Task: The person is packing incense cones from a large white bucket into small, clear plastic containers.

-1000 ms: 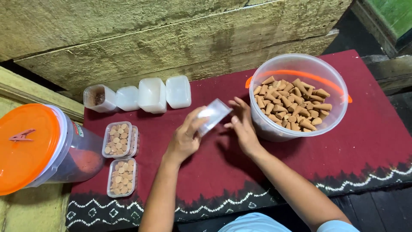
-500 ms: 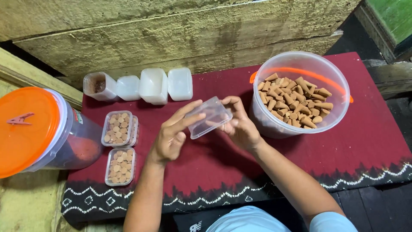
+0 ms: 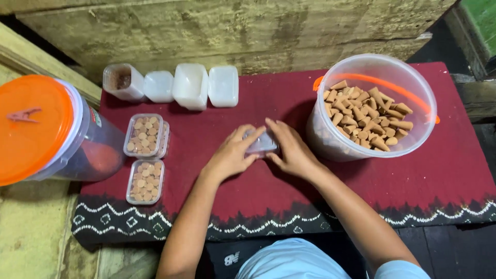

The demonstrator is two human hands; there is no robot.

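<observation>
My left hand (image 3: pixel 231 155) and my right hand (image 3: pixel 290 150) both grip a small clear plastic box (image 3: pixel 261 144), held low over the dark red cloth (image 3: pixel 289 98) in the middle. Fingers cover most of the box, so what is inside it cannot be made out. To the right stands a large clear tub (image 3: pixel 373 106) with an orange handle, holding several brown cone-shaped pieces.
Filled small clear boxes (image 3: pixel 144 135) (image 3: pixel 145 181) lie at the left. A row of white containers (image 3: pixel 191 86) lines the back, against a wooden wall. A large tub with an orange lid (image 3: pixel 32 126) and a clothes peg on it stands far left. The cloth's patterned edge runs along the front.
The clear box was held up and tilted between both hands. Now both hands have come down and closed around it just above the cloth.
</observation>
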